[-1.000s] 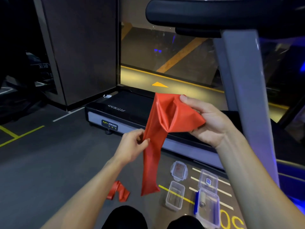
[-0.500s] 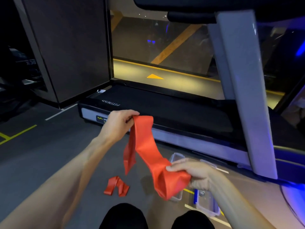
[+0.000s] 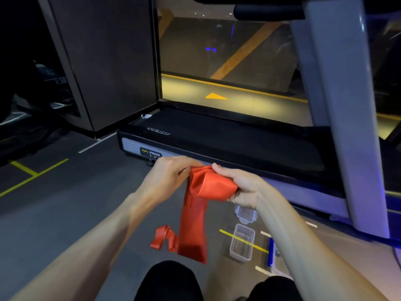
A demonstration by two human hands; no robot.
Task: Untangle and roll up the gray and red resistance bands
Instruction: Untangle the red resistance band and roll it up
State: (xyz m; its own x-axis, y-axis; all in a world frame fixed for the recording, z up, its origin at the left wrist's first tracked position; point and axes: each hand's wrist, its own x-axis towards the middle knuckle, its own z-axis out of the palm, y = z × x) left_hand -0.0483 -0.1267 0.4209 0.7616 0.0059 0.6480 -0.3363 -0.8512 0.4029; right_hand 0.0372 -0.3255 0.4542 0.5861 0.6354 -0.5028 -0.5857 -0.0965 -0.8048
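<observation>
While both hands are working in front of the treadmill, findings are standing as follows.

Left grip: the left hand [image 3: 171,173] is pinching the top edge of the red resistance band [image 3: 196,205], fingers curled over the material.

Right grip: the right hand [image 3: 243,190] is grasping a bunched fold of the same band, thumb lying across the top of the fold and fingers wrapping beneath it.

Hands, relation: both are sitting close together, with the gathered band filling the space between them.

Band, position: its free length is hanging straight down from the hands, the lower end blurring just above the floor [image 3: 65,213] in front of the person's knees.

Second red band [image 3: 163,237]: it is lying crumpled on the floor, partly overlapped in view by the hanging length.

Clear container [image 3: 242,243]: it is standing open on the floor to the right of the hanging band.

Clear lid [image 3: 246,213]: it is lying just beyond the container, under the right wrist.

Treadmill [image 3: 217,140]: its deck is stretching across the floor directly behind the hands.
</observation>
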